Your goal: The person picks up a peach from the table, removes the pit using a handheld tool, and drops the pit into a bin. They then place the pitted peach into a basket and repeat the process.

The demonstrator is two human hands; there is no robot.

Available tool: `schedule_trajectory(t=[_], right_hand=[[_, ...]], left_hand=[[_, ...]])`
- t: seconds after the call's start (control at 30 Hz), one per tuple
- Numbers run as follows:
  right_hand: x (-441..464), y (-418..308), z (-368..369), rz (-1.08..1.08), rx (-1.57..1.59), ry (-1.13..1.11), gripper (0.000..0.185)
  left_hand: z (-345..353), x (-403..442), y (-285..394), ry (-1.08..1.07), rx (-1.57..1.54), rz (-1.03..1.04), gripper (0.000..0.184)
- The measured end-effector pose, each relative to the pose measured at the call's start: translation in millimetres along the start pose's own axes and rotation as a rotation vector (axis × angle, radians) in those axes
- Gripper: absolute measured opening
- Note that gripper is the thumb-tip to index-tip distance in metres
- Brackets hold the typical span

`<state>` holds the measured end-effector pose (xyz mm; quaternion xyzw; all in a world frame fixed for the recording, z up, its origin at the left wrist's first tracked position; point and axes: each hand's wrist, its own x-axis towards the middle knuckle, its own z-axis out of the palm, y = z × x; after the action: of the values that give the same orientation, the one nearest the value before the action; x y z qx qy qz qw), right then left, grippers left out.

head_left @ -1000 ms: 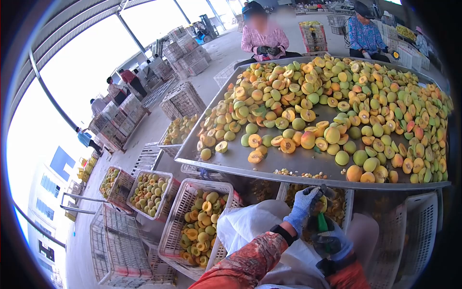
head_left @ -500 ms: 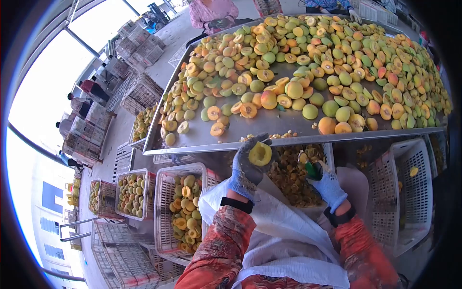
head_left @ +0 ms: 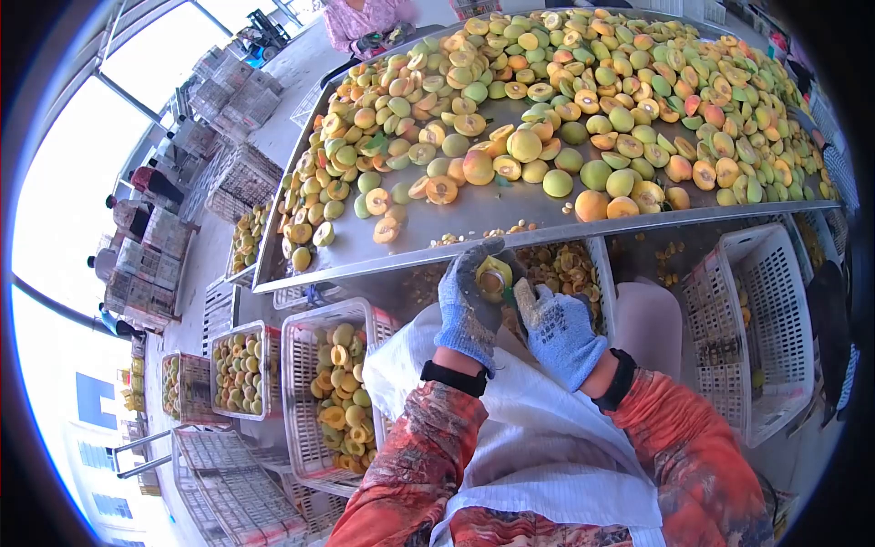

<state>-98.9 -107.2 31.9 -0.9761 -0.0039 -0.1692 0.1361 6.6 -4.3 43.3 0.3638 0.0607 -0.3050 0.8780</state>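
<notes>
My left hand [head_left: 467, 305], in a grey-and-blue knit glove, is closed around a peach half [head_left: 493, 276] with its cut face up. A brownish centre shows in that face. My right hand [head_left: 561, 333], gloved alike, is closed just right of the fruit, fingertips at its edge. A bit of green shows between the hands, part of the green-handled tool in my right hand; its tip is hidden. Both hands are at the near rim of a metal table [head_left: 401, 260]. Below them, a crate of peach scraps [head_left: 561, 273] is partly covered by my hands.
Whole and halved peaches [head_left: 524, 146] are heaped on the table. Crates of peaches [head_left: 342, 392] stand at my left, and a white crate [head_left: 775, 319] at my right. Across the table is a person in a pink top [head_left: 360, 23]. Stacked crates [head_left: 232, 91] and other people are farther left.
My right hand has moved left from above the scrap crate to the peach half. The half in my left hand looked hollow before; now its centre is brownish. The view has shifted slightly.
</notes>
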Motion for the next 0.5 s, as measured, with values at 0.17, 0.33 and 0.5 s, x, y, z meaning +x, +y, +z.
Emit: schedule_trajectory(t=[0.17,0.33,0.5], right_hand=[[-15.6,-7.8,4.1,-0.023,-0.010,-0.007,0.033],[-8.3,15.5,5.4,0.198,0.544,0.107,0.034],[-9.4,38.6,10.8,0.324,0.356,-0.096,0.035]], left_hand=[[6.0,-6.1,-18.6,0.027,0.153,0.214,0.021],[-6.4,8.1,8.3,0.001,0.123,0.138,0.033],[-46.4,-3.3,59.2,0.087,-0.085,0.128,0.032]])
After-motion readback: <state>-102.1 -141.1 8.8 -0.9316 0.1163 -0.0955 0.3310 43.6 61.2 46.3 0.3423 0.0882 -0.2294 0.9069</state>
